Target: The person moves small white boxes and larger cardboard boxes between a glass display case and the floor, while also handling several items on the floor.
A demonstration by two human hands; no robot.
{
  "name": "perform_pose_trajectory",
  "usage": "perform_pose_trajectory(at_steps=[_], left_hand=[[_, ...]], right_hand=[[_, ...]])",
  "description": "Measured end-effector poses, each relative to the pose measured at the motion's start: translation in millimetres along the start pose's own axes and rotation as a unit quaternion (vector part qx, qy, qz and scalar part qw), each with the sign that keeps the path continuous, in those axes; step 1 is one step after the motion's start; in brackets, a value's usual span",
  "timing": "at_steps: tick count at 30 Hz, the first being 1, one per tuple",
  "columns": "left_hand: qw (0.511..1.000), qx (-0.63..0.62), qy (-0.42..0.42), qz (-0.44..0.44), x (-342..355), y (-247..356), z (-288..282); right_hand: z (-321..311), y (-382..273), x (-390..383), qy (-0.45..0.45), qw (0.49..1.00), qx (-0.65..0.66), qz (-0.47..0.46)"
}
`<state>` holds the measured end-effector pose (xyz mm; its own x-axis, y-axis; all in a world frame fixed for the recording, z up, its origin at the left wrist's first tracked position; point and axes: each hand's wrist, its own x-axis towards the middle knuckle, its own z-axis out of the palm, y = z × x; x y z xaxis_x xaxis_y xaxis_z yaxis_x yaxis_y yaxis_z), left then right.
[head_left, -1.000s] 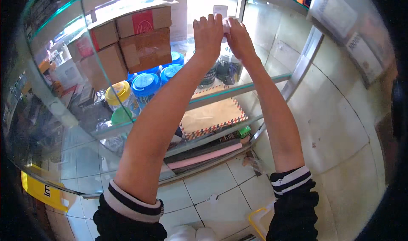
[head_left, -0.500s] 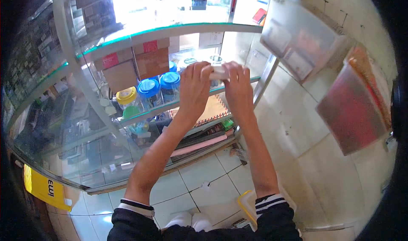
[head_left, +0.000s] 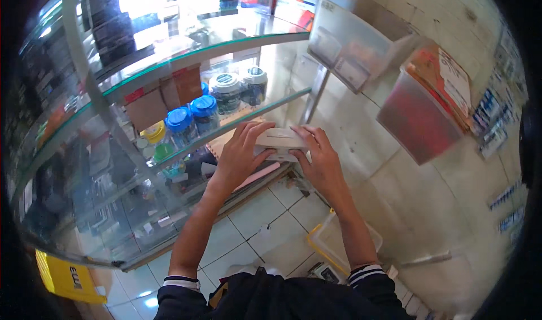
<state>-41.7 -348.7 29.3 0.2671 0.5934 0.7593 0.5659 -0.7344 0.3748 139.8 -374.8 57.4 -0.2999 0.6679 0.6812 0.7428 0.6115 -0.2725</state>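
Note:
Between my two hands is a small white box (head_left: 280,140), held level in front of the glass display case (head_left: 209,57). My left hand (head_left: 240,150) grips its left end, thumb on the near side and fingers over the top. At the other end my right hand (head_left: 318,155) pinches it the same way. Behind the hands, on a shelf of the case, stand jars with blue lids (head_left: 203,105), jars with white lids (head_left: 225,82) and a jar with a yellow lid (head_left: 153,131).
Right of the case stand a clear plastic bin (head_left: 350,43) and a bin with red contents (head_left: 420,117), topped by brown envelopes. A yellow-rimmed clear container (head_left: 327,238) sits on the tiled floor near my right forearm. A yellow bag-like object (head_left: 68,277) lies at lower left.
Both hands have come down and nearer with the white box, now in front of the lower shelf. My view has turned toward the right, showing more packets there.

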Motion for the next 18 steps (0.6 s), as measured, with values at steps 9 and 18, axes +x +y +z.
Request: perform_pose_trajectory(at_steps=[9,18], left_hand=[[0.957,-0.244,-0.152,0.043,-23,28,62],[0.858,-0.381,-0.321,0.124,-59,129,155]], right_hand=[[-34,-9,-103,0.004,0.978,-0.032,0.207],[-104,-37,-231,0.048,0.897,-0.125,0.422]])
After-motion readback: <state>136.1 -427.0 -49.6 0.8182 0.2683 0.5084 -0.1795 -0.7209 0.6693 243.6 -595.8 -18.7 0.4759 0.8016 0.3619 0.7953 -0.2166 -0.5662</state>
